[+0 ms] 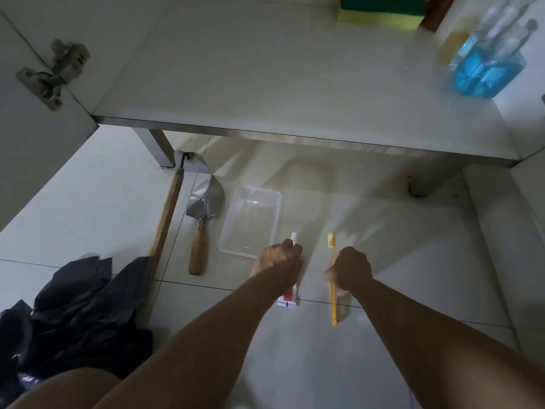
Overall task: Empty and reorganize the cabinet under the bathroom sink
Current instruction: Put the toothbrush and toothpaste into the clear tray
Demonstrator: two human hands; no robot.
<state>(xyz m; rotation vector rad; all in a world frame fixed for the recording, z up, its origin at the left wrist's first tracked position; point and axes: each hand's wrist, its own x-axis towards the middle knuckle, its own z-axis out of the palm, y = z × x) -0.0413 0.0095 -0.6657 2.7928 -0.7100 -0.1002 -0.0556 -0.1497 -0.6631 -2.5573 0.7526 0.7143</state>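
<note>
Head view looks down at the tiled floor [398, 261] in front of the open cabinet, whose shelf [265, 84] runs across the top of the picture. Left hand [278, 264] is curled round a toothpaste tube [287, 301], cap forward, just beside the near right corner of a clear plastic tray [250, 221]. Right hand [351, 268] grips a yellow toothbrush [333, 308] at mid-handle, bristles pointing toward the cabinet. Both items sit low over the floor; whether they touch it I cannot tell.

The step in hand looks like laying these out with the emptied things, or gathering them into the tray. To do it well, bring both into the tray lengthwise, bristles off the floor, rather than leaving them loose on the tiles.

A hand trowel [203, 219] and a long-handled hoe [168, 214] lie left of the tray, black bags [82, 314] at near left. On the shelf's far right stand a blue-liquid bottle [483, 66] and a sponge [380, 10].
</note>
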